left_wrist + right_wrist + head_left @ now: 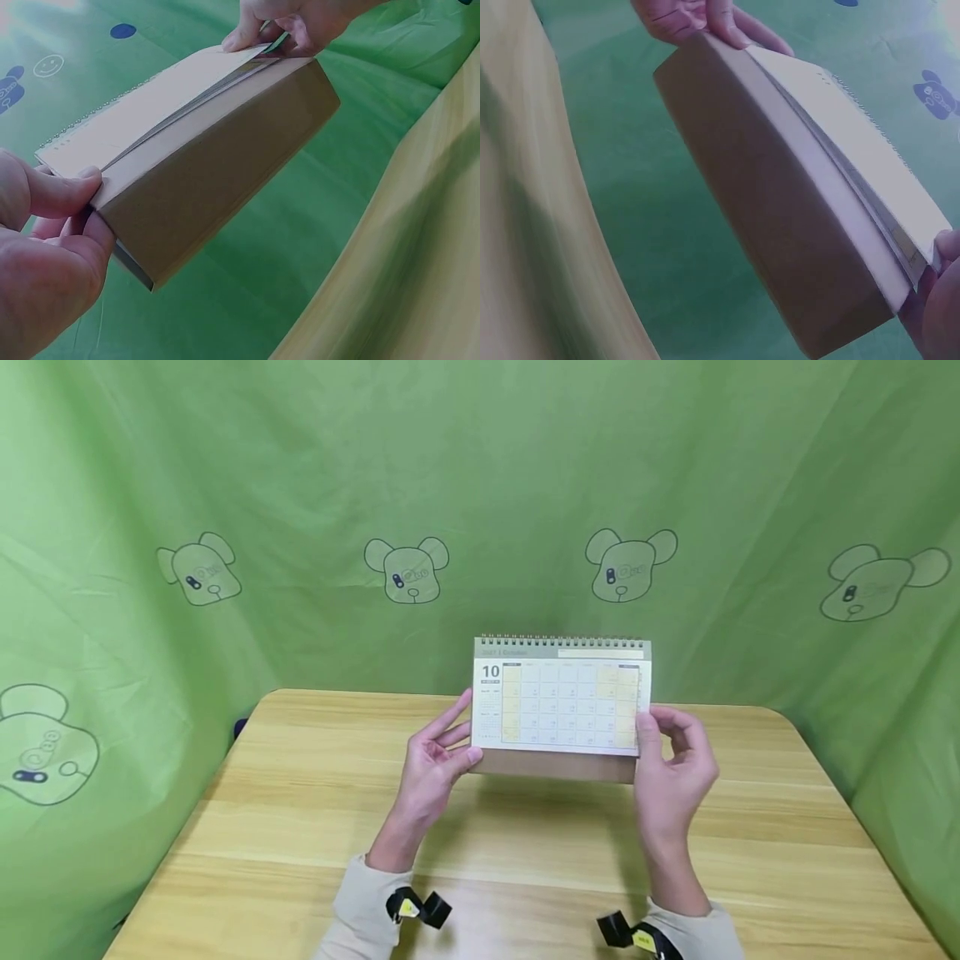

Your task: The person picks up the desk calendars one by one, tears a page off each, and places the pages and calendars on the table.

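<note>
A spiral-bound desk calendar is held up above the table, its page headed 10 turned toward me. My left hand grips the left edge, thumb in front and fingers behind. On the right side, my right hand pinches the page's lower right corner between thumb and fingers. In the left wrist view the brown cardboard base of the calendar faces down, and the pages lift apart from it near the right hand. The right wrist view shows the same gap between the pages and the base.
Below the calendar lies a light wood-grain table. A green curtain with printed bear heads hangs behind and at both sides. Each wrist carries a small black camera on a strap.
</note>
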### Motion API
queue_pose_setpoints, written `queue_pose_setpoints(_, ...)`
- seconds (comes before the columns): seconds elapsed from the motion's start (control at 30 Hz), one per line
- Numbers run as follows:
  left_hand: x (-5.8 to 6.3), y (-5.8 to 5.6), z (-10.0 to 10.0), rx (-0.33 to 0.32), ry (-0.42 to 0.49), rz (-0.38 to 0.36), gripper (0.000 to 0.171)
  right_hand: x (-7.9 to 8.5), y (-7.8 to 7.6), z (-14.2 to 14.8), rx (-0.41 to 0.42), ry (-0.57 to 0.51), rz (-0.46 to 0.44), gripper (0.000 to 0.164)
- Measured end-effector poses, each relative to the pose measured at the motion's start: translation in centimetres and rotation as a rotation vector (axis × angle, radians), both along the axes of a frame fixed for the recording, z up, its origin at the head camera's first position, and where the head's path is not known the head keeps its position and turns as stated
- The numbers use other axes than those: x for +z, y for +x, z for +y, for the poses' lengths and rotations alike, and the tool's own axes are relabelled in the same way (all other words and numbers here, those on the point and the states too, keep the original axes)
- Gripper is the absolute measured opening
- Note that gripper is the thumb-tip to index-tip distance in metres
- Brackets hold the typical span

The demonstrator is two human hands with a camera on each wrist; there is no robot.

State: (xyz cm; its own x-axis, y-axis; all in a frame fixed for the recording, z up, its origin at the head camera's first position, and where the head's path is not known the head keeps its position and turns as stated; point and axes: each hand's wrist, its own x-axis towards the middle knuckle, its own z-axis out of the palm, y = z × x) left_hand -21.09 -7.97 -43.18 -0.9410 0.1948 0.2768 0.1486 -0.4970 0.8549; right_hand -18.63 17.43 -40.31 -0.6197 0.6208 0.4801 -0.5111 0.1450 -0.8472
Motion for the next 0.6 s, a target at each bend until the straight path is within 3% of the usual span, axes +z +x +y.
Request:
queue_pose_setpoints(0.27, -0.2, -0.3, -0.4, -0.038, -0.002, -0.012, 0.075, 0.7, 0.2, 0.4, 0.175, -0.310, -0.062, 0.016)
queue_pose_setpoints(0.43, -0.4, -0.6, -0.6, -0.061, 0.008, -0.005, 0.075, 1.1, 0.2, 0.5, 0.236, -0.424, -0.118, 0.017)
queue_pose_setpoints(0.6, -0.6, -0.9, -0.7, -0.090, 0.023, 0.004, 0.074, 1.2, 0.4, 0.6, 0.263, -0.461, -0.152, 0.017)
